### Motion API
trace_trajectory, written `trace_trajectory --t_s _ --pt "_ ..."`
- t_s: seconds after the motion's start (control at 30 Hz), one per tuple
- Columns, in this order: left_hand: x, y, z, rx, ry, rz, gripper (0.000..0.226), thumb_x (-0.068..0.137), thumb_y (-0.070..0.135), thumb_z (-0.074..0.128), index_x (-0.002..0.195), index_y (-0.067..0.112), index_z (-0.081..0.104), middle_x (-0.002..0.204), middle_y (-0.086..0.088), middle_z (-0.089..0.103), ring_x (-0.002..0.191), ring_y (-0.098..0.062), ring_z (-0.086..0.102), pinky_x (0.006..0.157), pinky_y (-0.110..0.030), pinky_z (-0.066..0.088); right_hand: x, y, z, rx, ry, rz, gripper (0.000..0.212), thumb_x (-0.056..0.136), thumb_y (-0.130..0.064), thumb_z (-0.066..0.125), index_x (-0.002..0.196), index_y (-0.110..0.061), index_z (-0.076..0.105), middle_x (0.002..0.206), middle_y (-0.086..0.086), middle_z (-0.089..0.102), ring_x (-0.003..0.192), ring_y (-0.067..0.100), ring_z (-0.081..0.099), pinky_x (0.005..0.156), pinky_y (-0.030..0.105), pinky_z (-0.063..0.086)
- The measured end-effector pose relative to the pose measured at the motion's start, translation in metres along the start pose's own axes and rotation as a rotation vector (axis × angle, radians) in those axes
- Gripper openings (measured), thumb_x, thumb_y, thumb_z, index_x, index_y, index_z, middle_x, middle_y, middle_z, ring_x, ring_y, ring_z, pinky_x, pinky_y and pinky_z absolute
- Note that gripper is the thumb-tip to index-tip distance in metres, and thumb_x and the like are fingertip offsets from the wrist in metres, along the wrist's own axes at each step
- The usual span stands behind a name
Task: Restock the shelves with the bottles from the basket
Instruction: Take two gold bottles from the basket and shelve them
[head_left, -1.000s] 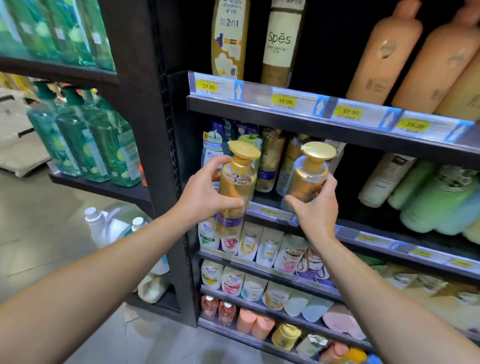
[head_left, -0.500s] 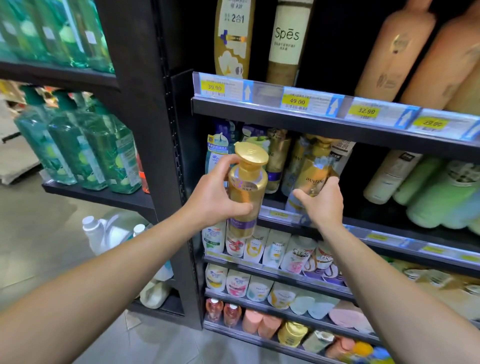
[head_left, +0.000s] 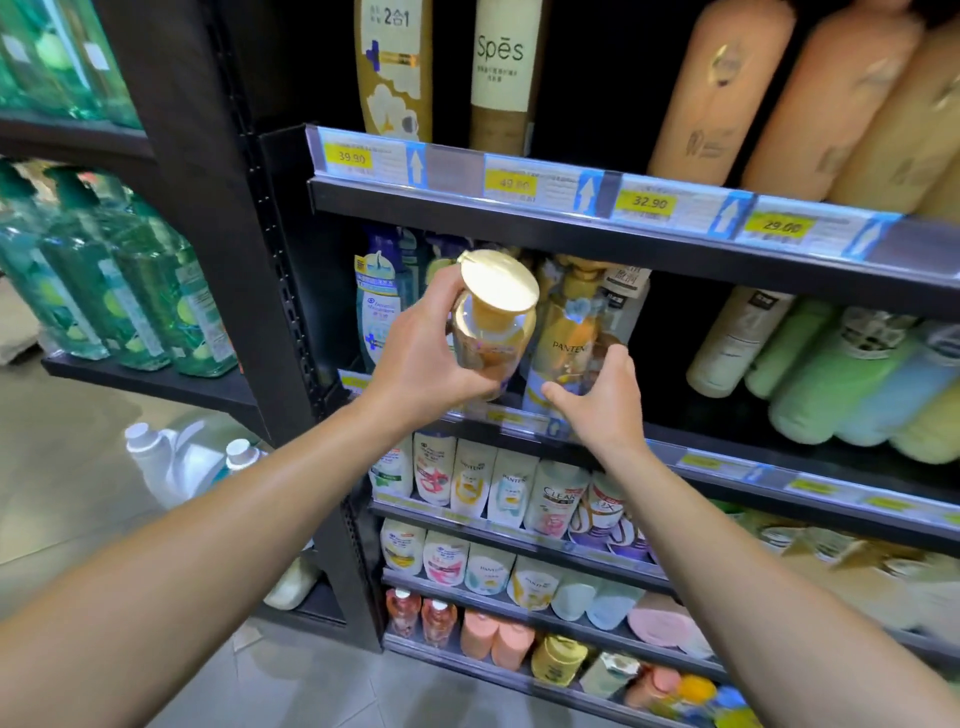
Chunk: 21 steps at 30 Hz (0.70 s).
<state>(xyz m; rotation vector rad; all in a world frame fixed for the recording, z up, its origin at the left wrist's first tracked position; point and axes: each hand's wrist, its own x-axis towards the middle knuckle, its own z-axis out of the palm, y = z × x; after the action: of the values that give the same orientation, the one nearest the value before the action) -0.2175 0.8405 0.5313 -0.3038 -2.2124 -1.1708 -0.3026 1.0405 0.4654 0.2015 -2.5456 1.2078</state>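
Head camera: the left hand (head_left: 426, 358) wraps a gold-capped bottle (head_left: 491, 327), tilted cap-forward before the middle shelf (head_left: 727, 452). The right hand (head_left: 602, 402), fingers spread and holding nothing, hovers at a Pantene bottle (head_left: 566, 353) standing on that shelf. The glossy rigid plastic looks slippery and moderately heavy; a mid-body grip seems safest.

Left grip (head_left: 426, 348) curled tight, right grip (head_left: 597, 400) loosely spread.
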Motion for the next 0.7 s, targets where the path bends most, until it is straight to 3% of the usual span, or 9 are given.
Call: trace_trajectory --t_s 0.1,0.23,0.43,0.53,0.63,0.7 --pt "0.004 -0.004 0.015 0.017 0.008 -0.025 0.082 0.062 0.029 0.092 0.13 0.032 0.045 0.109 0.024 0.061 0.099 0.002 0.06 0.081 -0.015 0.047 -0.001 0.007 -0.009 -0.002 -0.018 -0.036 0.06 0.072 -0.037 0.083 0.114 -0.015 0.045 0.112 0.002 0.047 0.098 0.017 0.051 0.079 0.033 0.045" --pt "0.008 -0.011 0.03 0.042 0.012 -0.085 0.08 0.06 0.03 0.089 0.121 0.046 0.04 0.103 0.029 0.059 0.095 0.007 0.057 0.074 -0.004 0.039 0.0 0.017 -0.019 -0.014 -0.048 -0.056 0.071 0.074 -0.039 0.083 0.128 -0.014 0.043 0.121 0.001 0.046 0.104 0.017 0.053 0.086 0.036 0.05" --pt "0.014 -0.02 0.051 0.037 0.05 -0.18 0.077 0.056 0.035 0.08 0.124 0.037 0.044 0.113 0.016 0.058 0.106 -0.007 0.057 0.084 -0.019 0.046 0.001 0.035 -0.024 -0.048 -0.111 -0.076 0.082 0.077 -0.043 0.08 0.143 -0.014 0.038 0.134 0.004 0.048 0.121 0.02 0.05 0.093 0.03 0.044" --pt "0.02 -0.023 0.06 0.066 0.072 -0.182 0.081 0.058 0.03 0.081 0.131 0.032 0.045 0.118 0.014 0.046 0.108 -0.003 0.049 0.086 -0.013 0.042 0.001 0.04 -0.024 -0.042 -0.126 -0.093 0.084 0.078 -0.042 0.079 0.145 -0.015 0.037 0.137 0.004 0.047 0.124 0.019 0.049 0.096 0.031 0.043" --pt "0.026 -0.028 0.065 0.124 0.093 -0.218 0.083 0.062 0.022 0.085 0.135 0.027 0.046 0.119 0.013 0.045 0.104 0.002 0.045 0.079 -0.002 0.037 0.001 0.042 -0.024 -0.015 -0.119 -0.1 0.082 0.078 -0.042 0.079 0.144 -0.016 0.038 0.136 0.003 0.047 0.122 0.019 0.049 0.093 0.03 0.043" --pt "0.029 -0.029 0.066 0.157 0.111 -0.241 0.08 0.062 0.023 0.087 0.133 0.023 0.049 0.119 0.009 0.051 0.106 -0.004 0.05 0.082 -0.009 0.04 0.002 0.043 -0.024 -0.002 -0.113 -0.104 0.081 0.078 -0.042 0.079 0.143 -0.016 0.038 0.133 0.002 0.047 0.12 0.018 0.049 0.091 0.028 0.042"
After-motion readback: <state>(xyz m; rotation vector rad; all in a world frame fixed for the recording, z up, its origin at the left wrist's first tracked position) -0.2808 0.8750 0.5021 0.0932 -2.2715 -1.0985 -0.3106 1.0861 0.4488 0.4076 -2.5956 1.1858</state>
